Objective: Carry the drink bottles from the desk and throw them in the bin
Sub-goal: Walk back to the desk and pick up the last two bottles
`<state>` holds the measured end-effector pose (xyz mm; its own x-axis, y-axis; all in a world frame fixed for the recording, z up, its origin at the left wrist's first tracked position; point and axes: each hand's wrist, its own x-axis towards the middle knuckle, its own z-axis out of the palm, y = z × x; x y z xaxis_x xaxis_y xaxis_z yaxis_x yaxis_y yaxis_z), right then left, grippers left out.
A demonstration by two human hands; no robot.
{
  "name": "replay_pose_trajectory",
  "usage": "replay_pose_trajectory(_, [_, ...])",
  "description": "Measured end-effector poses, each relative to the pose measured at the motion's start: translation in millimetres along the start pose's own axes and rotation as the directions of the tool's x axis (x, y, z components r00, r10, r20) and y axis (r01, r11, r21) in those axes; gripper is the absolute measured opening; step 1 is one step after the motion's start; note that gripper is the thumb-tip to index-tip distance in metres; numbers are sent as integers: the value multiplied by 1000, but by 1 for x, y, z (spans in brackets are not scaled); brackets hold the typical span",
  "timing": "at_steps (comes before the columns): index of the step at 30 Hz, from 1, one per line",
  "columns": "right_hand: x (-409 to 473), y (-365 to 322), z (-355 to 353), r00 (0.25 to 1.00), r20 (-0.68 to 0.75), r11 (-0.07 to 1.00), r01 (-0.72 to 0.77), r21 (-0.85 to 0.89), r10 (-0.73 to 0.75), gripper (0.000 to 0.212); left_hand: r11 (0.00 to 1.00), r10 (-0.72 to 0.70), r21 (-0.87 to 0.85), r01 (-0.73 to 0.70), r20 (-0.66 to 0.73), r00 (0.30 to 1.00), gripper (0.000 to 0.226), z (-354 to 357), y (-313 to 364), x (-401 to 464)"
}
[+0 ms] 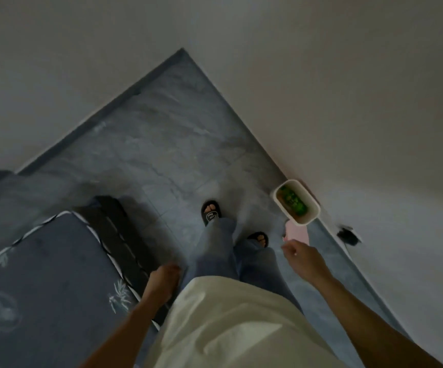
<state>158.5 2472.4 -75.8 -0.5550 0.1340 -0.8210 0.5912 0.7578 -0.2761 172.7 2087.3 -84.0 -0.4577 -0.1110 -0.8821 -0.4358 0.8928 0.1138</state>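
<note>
A small pink bin with a white rim (311,201) stands on the floor against the right wall. Inside it lie green drink bottles (293,201). My right hand (298,254) hangs just below the bin, fingers loosely curled, nothing in it. My left hand (163,281) hangs by my left thigh, empty, with fingers pointing down. The desk is out of view.
A dark blue mattress (42,288) on a black frame lies at the lower left, close to my left leg. Grey tiled floor (162,144) stretches ahead into a corner between white walls. A black plug (348,235) sits on the right wall. My feet wear black slippers.
</note>
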Motion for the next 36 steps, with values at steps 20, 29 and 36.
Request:
replay_pose_trajectory(20, [114,-303,-64,969,147,896,242,-372,-200,30,621,-266,-777,99,-90,960,19,-183,-68,66])
replay_pose_trajectory(29, [203,-376,-124,968,246,838,92,-538,52,19,398,-383,-917,32,-134,914,21,-280,-72,116])
replay_pose_trajectory(36, [243,-562,-97,920,362,692,358,-627,-148,26,278,-487,-933,230,69,871,22,-257,-87,95])
